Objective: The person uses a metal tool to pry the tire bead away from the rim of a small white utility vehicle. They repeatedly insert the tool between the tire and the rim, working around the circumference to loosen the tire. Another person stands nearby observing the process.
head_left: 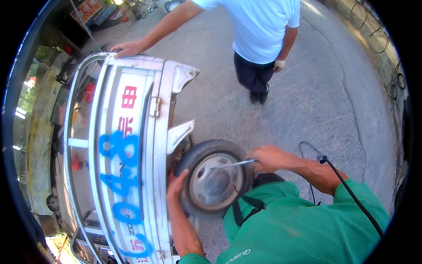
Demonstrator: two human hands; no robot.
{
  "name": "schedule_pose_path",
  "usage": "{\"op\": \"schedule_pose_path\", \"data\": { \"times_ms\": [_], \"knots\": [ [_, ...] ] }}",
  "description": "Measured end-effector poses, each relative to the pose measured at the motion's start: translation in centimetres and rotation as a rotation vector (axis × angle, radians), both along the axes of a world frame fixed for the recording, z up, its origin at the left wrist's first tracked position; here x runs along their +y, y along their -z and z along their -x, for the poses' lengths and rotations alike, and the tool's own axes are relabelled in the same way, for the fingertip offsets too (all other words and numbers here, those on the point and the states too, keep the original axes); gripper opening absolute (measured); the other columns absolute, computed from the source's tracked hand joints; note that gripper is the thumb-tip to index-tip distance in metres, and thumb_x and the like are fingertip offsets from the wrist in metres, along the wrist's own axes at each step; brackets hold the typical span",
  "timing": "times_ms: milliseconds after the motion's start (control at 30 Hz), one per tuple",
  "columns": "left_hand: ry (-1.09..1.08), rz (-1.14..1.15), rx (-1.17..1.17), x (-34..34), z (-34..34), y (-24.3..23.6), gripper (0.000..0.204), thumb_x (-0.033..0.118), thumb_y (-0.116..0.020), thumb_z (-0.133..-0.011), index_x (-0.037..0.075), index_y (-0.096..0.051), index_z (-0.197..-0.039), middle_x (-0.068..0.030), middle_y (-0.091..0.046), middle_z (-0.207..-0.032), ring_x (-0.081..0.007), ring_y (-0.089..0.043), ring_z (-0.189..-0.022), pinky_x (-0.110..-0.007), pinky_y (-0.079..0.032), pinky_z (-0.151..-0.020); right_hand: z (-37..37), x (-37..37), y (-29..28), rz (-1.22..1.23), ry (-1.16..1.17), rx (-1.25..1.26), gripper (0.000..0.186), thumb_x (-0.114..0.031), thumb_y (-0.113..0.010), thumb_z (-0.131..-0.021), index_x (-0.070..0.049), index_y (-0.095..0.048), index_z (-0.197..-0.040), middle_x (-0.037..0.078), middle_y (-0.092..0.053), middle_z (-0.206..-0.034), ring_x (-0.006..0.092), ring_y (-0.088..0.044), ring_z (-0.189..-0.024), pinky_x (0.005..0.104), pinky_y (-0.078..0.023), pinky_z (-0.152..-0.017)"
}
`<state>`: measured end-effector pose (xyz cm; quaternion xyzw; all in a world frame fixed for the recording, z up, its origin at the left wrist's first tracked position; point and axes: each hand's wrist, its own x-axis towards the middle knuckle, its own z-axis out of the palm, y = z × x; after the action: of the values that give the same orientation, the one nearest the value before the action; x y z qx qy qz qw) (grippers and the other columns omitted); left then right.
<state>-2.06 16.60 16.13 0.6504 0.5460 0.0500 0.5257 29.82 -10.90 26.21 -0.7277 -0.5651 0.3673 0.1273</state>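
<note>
A small wheel with a black tire and a dusty metal rim stands in front of me, close against the white truck body. My left hand grips the tire's left edge, thumb on the rubber and the other fingers mostly hidden. My right hand is closed round a thin metal bar at the right of the wheel. The bar points left across the rim, its tip over the rim's upper left part. Whether the tip touches the metal, I cannot tell.
The white tailgate, with red lettering and blue paint marks, rises along my left. Across from me a person in a white shirt rests a hand on it. A black braided cable hangs past my right arm. Concrete ground lies beyond.
</note>
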Motion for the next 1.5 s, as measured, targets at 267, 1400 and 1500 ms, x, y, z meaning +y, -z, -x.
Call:
{"op": "schedule_pose_path", "data": {
  "times_ms": [267,1400,1500],
  "knots": [
    [-0.046,-0.196,0.177,-7.0,-0.5,-3.7,0.081,0.037,-0.079,-0.081,-0.006,-0.052,-0.144,-0.0248,-0.06,-0.14,-0.0332,-0.057,-0.131,-0.04,-0.041,-0.112,0.9,-6.2,1.9,0.143,0.051,0.072,0.041,-0.014,-0.058,-0.088,-0.009,-0.069,-0.128,0.022,-0.071,-0.119,0.0418,-0.066,-0.11,0.0511,-0.052,-0.095],
    [0.237,-0.411,0.628,-12.9,-11.2,-6.4,0.091,0.073,-0.037,-0.096,-0.004,-0.056,-0.141,-0.0323,-0.058,-0.138,-0.0436,-0.051,-0.135,-0.047,-0.038,-0.113,1.2,-23.1,13.6,-0.036,0.242,0.288,0.044,-0.02,-0.058,-0.089,-0.007,-0.066,-0.131,0.021,-0.07,-0.122,0.0411,-0.063,-0.117,0.0507,-0.05,-0.1],
    [0.151,-0.463,0.606,-12.9,-11.8,-7.4,0.088,0.071,-0.036,-0.098,-0.004,-0.058,-0.138,-0.0327,-0.059,-0.136,-0.0445,-0.053,-0.133,-0.05,-0.039,-0.111,-0.8,-23.8,11.5,-0.073,0.207,0.274,0.042,-0.018,-0.058,-0.089,-0.005,-0.066,-0.129,0.022,-0.069,-0.122,0.0414,-0.063,-0.116,0.0486,-0.05,-0.099]
  ]
}}
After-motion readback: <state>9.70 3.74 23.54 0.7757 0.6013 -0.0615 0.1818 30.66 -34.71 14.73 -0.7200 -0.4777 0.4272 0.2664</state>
